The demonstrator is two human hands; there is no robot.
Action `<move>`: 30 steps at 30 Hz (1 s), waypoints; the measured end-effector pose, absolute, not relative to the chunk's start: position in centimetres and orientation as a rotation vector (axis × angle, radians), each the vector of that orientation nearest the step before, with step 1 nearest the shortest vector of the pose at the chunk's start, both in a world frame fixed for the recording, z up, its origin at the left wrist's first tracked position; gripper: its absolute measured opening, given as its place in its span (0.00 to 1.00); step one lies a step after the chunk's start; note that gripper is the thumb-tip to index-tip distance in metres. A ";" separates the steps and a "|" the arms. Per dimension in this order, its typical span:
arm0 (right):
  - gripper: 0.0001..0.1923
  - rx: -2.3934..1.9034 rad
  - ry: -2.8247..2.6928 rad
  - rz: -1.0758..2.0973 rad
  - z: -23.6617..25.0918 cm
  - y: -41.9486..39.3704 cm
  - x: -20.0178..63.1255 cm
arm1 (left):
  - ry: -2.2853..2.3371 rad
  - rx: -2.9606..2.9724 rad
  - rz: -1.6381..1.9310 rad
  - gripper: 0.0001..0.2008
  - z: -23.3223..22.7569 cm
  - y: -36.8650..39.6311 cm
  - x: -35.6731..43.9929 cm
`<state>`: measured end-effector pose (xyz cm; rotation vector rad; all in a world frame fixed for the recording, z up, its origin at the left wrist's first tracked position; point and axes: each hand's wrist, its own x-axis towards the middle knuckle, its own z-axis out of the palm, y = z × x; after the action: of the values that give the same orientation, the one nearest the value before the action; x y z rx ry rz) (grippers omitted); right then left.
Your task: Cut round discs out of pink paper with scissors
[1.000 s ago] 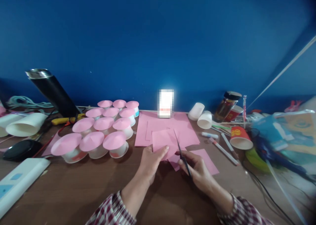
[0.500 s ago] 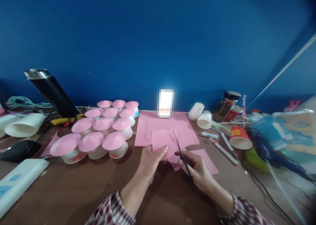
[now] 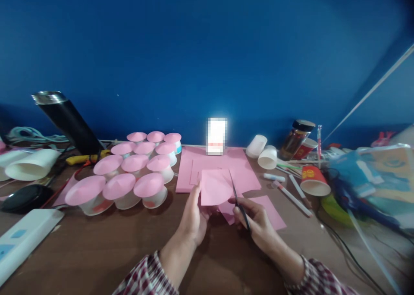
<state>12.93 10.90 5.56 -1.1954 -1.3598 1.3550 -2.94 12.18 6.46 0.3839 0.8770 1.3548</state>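
My left hand [image 3: 196, 217] holds a squarish piece of pink paper [image 3: 215, 187] by its left side, thumb along the edge and the other fingers partly hidden beneath. A pair of scissors [image 3: 242, 211] with dark handles is gripped in my right hand [image 3: 257, 224]. The blades point away from me and lie along the paper's right edge, which looks curved low down. Whether the blades are parted cannot be made out. Under and right of my hands lie more pink paper pieces [image 3: 268, 208]. Behind them is a stack of larger pink sheets [image 3: 249, 170].
Rows of cups topped with pink paper cones [image 3: 119, 186] stand on the left, near a power strip [image 3: 29, 230] and a leaning black flask [image 3: 67, 122]. To the right are white paper cups [image 3: 268, 158], markers [image 3: 293, 198], a red cup [image 3: 315, 180] and a jar [image 3: 296, 139].
My left thumb has moved off the paper's face to its left edge, and the paper has shifted slightly right. The scissors remain at its right side.
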 end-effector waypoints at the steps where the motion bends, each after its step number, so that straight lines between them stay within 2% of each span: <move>1: 0.25 -1.195 -1.328 1.370 5.6 10.9 12.8 | 0.860 0.368 1.357 0.22 6.5 12.0 -2.8; 7: 0.26 -1.199 -1.167 1.423 6.4 10.6 11.8 | 0.792 0.651 1.348 0.25 6.4 10.9 -1.9; 12: 0.26 -1.202 -1.170 1.415 6.2 10.5 11.9 | 0.742 0.587 1.317 0.25 6.1 11.1 -1.8; 22: 0.24 -1.184 -1.134 1.396 5.8 10.7 11.9 | 0.568 0.522 1.294 0.10 5.7 11.4 -1.8; 30: 0.20 -1.118 -1.187 1.427 5.0 10.5 11.5 | 0.838 0.682 1.192 0.16 4.9 11.3 -0.9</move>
<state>11.46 10.54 5.05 -1.1177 -1.1867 1.4265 -0.87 11.28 4.94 0.6818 0.8383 1.1922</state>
